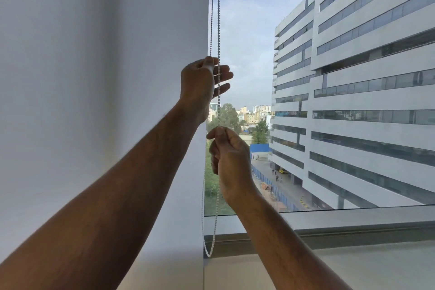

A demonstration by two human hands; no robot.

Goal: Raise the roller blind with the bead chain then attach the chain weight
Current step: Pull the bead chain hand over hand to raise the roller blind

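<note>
Both arms reach up to the bead chain (218, 30) that hangs beside the right edge of the white roller blind (106, 101), which covers the window to the left all the way down past the sill (353, 221). The left hand (202, 82), the higher one, pinches one strand between thumb and forefinger with the other fingers spread loose; the right hand (229, 155), lower down, is closed in a pinch on the chain just below. The loop's bottom dangles slack near the sill. No chain weight is in sight. From here, the blind looks barely raised, if at all. To do this well, I'd pull one strand only, straight down, hand over hand in even strokes, keeping the free strand untangled.
</note>
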